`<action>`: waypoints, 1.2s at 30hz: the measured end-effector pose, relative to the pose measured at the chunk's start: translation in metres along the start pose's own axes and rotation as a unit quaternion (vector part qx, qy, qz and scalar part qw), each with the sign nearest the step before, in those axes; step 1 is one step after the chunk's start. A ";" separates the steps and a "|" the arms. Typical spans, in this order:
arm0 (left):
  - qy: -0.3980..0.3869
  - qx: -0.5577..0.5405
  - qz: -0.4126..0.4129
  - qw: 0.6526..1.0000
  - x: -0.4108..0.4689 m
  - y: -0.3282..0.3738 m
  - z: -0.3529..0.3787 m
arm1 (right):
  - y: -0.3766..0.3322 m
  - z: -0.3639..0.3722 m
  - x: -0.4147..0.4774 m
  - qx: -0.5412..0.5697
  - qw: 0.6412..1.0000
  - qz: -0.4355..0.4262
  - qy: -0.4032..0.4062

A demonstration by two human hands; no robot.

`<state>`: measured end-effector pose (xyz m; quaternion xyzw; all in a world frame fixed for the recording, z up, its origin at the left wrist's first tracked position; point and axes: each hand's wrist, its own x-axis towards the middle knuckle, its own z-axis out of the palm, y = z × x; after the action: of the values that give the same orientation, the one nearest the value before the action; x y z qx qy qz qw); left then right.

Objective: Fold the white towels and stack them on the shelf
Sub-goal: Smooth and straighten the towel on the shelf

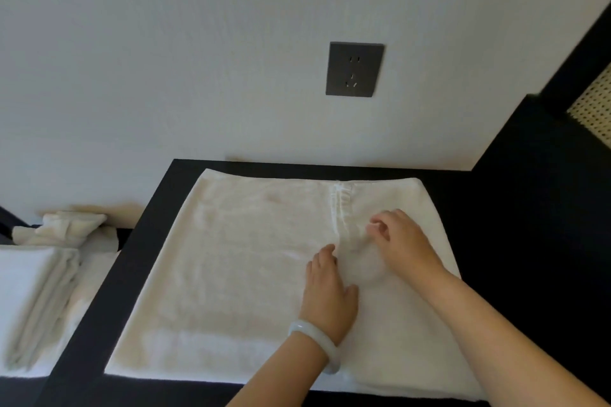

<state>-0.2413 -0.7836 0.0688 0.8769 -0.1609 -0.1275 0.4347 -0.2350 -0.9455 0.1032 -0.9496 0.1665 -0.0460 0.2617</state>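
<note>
A large white towel (238, 261) lies spread flat on a black table (496, 215), with a raised crease running front to back right of its middle. My left hand (330, 294), a pale bangle on its wrist, rests flat on the towel just left of that crease. Just right of the crease my right hand (400, 238) rests on the towel with its fingers curled loosely; whether it pinches the cloth is unclear. A stack of folded white towels (29, 304) lies on the lower surface at the left, and a crumpled white towel (66, 228) lies behind it.
A white wall rises right behind the table, with a dark power socket (354, 69) on it. A tall black piece of furniture with a woven cane panel (591, 102) stands at the right.
</note>
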 end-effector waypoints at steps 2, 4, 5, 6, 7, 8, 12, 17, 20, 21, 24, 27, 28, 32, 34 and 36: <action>-0.003 -0.039 -0.058 0.998 0.007 0.000 -0.007 | -0.029 0.012 0.027 0.031 0.996 0.027 -0.073; -0.011 -0.028 -0.086 0.996 0.016 0.001 -0.012 | -0.050 0.026 0.050 -0.054 0.991 0.049 -0.110; -0.023 -0.014 -0.095 0.995 0.020 0.001 -0.015 | -0.057 0.031 0.057 -0.102 0.986 0.068 -0.115; -0.041 -0.001 -0.105 0.994 0.024 0.002 -0.019 | -0.060 0.035 0.063 -0.132 0.982 0.083 -0.110; -0.064 0.012 -0.112 0.992 0.028 0.003 -0.023 | -0.061 0.038 0.067 -0.137 0.981 0.096 -0.098; -0.089 0.029 -0.115 0.989 0.033 0.003 -0.027 | -0.061 0.039 0.070 -0.125 0.983 0.107 -0.085; -0.162 0.078 -0.114 0.977 0.041 0.004 -0.039 | -0.055 0.033 0.073 -0.067 0.988 0.128 -0.053; -0.193 -0.027 -0.124 0.973 0.037 0.003 -0.045 | -0.059 0.020 0.062 0.051 0.990 0.080 0.104; -0.194 -0.098 -0.156 0.963 0.036 -0.003 -0.059 | -0.072 0.026 0.065 0.054 0.992 0.039 0.103; -0.189 -0.054 -0.153 0.969 0.035 -0.006 -0.062 | -0.075 0.033 0.065 0.042 0.997 0.038 0.052; -0.148 0.079 -0.128 0.978 0.029 -0.010 -0.062 | -0.071 0.056 0.060 -0.015 0.998 0.029 -0.048; -0.134 0.069 -0.128 0.980 0.021 -0.012 -0.052 | -0.059 0.063 0.056 -0.097 0.993 -0.045 0.051; -0.143 0.060 -0.132 0.979 0.019 -0.012 -0.051 | -0.052 0.063 0.057 -0.121 0.989 -0.052 0.067; -0.184 0.026 -0.131 0.974 0.015 -0.017 -0.056 | -0.019 0.062 0.064 -0.205 0.977 0.035 -0.045; -0.162 0.027 -0.136 0.977 0.013 -0.022 -0.059 | -0.013 0.063 0.067 -0.210 0.972 0.053 -0.093; -0.154 0.022 -0.140 0.978 0.011 -0.027 -0.059 | -0.011 0.059 0.071 -0.184 0.977 0.048 -0.096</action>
<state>-0.2055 -0.7298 0.0809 0.8698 -0.1041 -0.3172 0.3632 -0.1542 -0.9320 0.0581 -0.9723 0.1919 0.0894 0.0993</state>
